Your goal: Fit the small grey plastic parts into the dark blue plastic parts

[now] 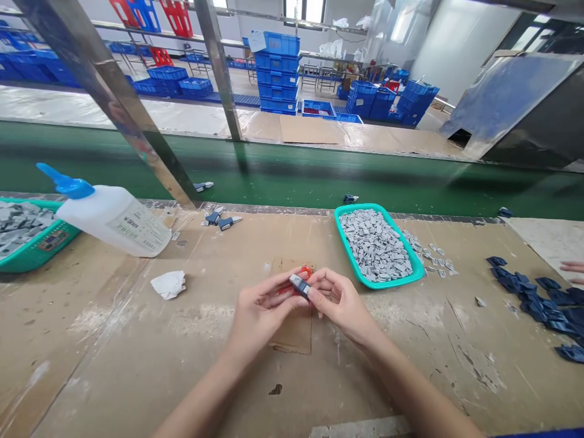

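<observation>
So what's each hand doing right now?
Left hand: closed, holding the small dark-and-grey piece.
Right hand: closed, holding the same piece at its dark end.

Between the fingers point(323, 302), the small part point(302, 288) is navy with a pale grey tip point(294, 280). Right of them, grey pieces point(376, 246) lie in a turquoise tray point(393, 283); left, a white bottle point(116, 219) has a blue nozzle point(76, 188). The belt point(292, 173) beyond is green.

A green conveyor belt point(292, 170) crosses a factory workshop beyond the right hand point(341, 303). Blue crates point(277, 79) stand stacked farther back.
</observation>
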Demonstrator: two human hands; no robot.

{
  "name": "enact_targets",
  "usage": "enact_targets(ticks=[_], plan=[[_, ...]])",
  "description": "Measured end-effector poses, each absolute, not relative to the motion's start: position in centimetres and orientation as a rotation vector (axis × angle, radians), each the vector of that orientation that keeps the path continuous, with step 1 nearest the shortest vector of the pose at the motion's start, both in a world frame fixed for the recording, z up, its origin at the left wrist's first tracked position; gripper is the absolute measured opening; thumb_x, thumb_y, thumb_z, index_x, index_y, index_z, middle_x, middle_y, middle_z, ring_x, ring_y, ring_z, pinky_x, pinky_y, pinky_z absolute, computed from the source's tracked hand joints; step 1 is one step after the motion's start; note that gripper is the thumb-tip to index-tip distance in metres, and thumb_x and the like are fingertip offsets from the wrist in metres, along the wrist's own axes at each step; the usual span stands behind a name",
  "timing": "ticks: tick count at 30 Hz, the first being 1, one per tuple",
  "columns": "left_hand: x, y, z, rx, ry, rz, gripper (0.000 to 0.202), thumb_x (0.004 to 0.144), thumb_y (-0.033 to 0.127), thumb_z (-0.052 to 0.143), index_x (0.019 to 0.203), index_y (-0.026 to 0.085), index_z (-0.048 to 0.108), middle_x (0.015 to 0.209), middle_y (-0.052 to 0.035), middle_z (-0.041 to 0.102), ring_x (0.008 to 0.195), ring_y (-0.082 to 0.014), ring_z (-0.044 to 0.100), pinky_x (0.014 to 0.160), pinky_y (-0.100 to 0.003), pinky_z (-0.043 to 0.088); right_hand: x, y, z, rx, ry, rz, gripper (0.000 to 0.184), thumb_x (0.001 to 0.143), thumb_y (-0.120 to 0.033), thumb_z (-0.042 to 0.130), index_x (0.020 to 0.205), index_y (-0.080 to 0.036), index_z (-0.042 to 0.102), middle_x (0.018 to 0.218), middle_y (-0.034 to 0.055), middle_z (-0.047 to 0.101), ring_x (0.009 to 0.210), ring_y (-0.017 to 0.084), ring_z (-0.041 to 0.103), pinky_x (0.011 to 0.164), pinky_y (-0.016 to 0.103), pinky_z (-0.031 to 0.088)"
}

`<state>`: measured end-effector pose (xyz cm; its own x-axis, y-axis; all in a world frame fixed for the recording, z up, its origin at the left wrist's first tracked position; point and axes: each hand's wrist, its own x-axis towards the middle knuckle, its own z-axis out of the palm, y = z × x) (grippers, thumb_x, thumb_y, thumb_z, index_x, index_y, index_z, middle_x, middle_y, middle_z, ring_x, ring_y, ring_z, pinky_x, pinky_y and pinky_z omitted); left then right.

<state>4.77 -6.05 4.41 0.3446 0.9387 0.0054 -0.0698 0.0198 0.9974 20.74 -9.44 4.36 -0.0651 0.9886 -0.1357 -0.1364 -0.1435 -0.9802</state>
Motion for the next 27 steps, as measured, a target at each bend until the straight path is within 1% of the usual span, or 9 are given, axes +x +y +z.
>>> enact_targets(ticks=[2, 5, 9, 11, 15, 18, 20, 23, 27], plan=[[5.1, -6.0, 4.4, 1.372, 0.909, 0.948, 0.046, 0.072, 0.022, 0.076, 0.117, 0.024, 0.065, 0.111, -0.0037, 0.071, 0.101, -0.0219, 0.068, 0.091, -0.033, 0.056, 20.9, -9.4, 5.0, -1.194, -1.088, 1.38, 0.023, 0.08, -0.039, 0.066, 0.084, -0.018, 0.059, 0.082, 0.0037, 0.066, 0.068, 0.014, 0.059, 0.052, 0.022, 0.042], [5.4, -5.9, 4.4, 1.675, 0.961, 0.926, 0.048, 0.078, 0.024, 0.07, 0.125, 0.026, 0.059, 0.117, -0.0043, 0.069, 0.101, -0.0208, 0.067, 0.096, -0.035, 0.053, 23.0, -9.1, 5.8, -1.287, -1.217, 1.264, 0.022, 0.085, -0.039, 0.06, 0.085, -0.019, 0.066, 0.084, 0.0043, 0.07, 0.074, 0.017, 0.063, 0.058, 0.025, 0.045], [5.5, -3.8, 5.0, 1.853, 0.952, 0.914, 0.053, 0.086, 0.028, 0.061, 0.137, 0.026, 0.047, 0.115, -0.0058, 0.067, 0.1, -0.019, 0.067, 0.094, -0.034, 0.052, 28.9, -9.0, 5.5, -1.746, -1.281, 0.523, 0.018, 0.086, -0.033, 0.058, 0.094, -0.023, 0.07, 0.097, 0.0042, 0.07, 0.083, 0.02, 0.062, 0.071, 0.032, 0.046], [5.5, -1.3, 5.5, 1.821, 0.951, 0.907, 0.056, 0.088, 0.032, 0.056, 0.141, 0.023, 0.04, 0.117, -0.0081, 0.066, 0.106, -0.0197, 0.064, 0.095, -0.034, 0.051, 31.4, -8.9, 4.8, -1.975, -1.288, 0.288, 0.015, 0.083, -0.032, 0.062, 0.091, -0.023, 0.072, 0.094, 0.005, 0.07, 0.087, 0.024, 0.06, 0.073, 0.034, 0.044], [6.5, 6.3, 5.7, 2.073, 1.018, 0.787, 0.061, 0.095, 0.032, 0.039, 0.149, 0.018, 0.015, 0.125, -0.013, 0.06, 0.116, -0.0199, 0.057, 0.098, -0.036, 0.045, 32.7, -7.9, 3.6, -2.187, -1.36, 0.273, 0.013, 0.076, -0.035, 0.071, 0.082, -0.024, 0.074, 0.081, 0.005, 0.07, 0.085, 0.026, 0.059, 0.068, 0.033, 0.041], [8.4, 12.5, 5.0, 2.606, 1.266, 0.477, 0.065, 0.094, 0.021, 0.031, 0.149, 0.005, 0.003, 0.124, -0.0223, 0.057, 0.112, -0.0257, 0.057, 0.093, -0.041, 0.046, 31.9, -7.1, 3.3, -2.257, -1.32, 0.3, 0.011, 0.074, -0.034, 0.073, 0.076, -0.023, 0.072, 0.076, 0.0047, 0.07, 0.081, 0.025, 0.06, 0.063, 0.03, 0.039], [9.8, 15.8, 4.3, 2.759, 1.322, 0.33, 0.066, 0.087, 0.01, 0.034, 0.148, -0.002, 0.01, 0.119, -0.0278, 0.057, 0.11, -0.0322, 0.056, 0.091, -0.048, 0.045, 31.6, -6.8, 3.2, -2.275, -1.305, 0.312, 0.011, 0.077, -0.031, 0.07, 0.071, -0.022, 0.068, 0.076, 0.0051, 0.07, 0.078, 0.024, 0.061, 0.061, 0.029, 0.037], [11.9, 19.0, 3.4, 2.832, 1.316, 0.226, 0.072, 0.076, 0.0, 0.039, 0.147, 0.0, 0.022, 0.113, -0.0286, 0.059, 0.109, -0.0373, 0.055, 0.088, -0.053, 0.044, 31.6, -6.8, 3.0, -2.27, -1.345, 0.269, 0.012, 0.082, -0.027, 0.063, 0.073, -0.02, 0.065, 0.078, 0.0073, 0.069, 0.079, 0.024, 0.061, 0.063, 0.03, 0.038], [14.6, 20.3, 2.7, 2.87, 1.318, 0.243, 0.064, 0.077, 0.002, 0.044, 0.14, 0.004, 0.038, 0.127, -0.0294, 0.053, 0.128, -0.0424, 0.039, 0.098, -0.063, 0.031, 31.7, -7.3, 3.3, -2.164, -1.274, 0.342, 0.012, 0.086, -0.02, 0.051, 0.081, -0.018, 0.062, 0.077, 0.0066, 0.068, 0.078, 0.023, 0.061, 0.066, 0.031, 0.041]])
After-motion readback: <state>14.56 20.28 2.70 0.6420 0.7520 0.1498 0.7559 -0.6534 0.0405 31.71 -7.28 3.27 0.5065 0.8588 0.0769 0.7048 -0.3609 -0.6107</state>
